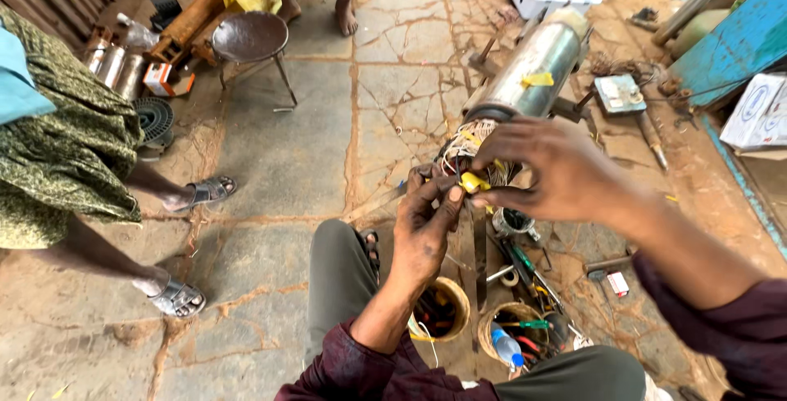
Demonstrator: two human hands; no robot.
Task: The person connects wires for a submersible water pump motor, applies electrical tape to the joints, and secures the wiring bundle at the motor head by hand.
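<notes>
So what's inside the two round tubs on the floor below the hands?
The left tub shows dark, jumbled contents too shadowed to identify, partly hidden by the left hand's wrist. The right tub holds green-handled tools and a small blue-capped bottle; anything underneath is covered.

Two hands [426, 229] [557, 171] (the person's own), one metal cylinder [533, 65], two round tool tubs [443, 311] [512, 327], one stool [250, 38].

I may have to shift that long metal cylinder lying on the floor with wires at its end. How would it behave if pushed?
The metal cylinder looks solid and long, so probably heavy. Its round body would tend to roll, though the brackets at its sides may stop that. The wires at its end look thin and floppy, and both hands are working there.
</notes>
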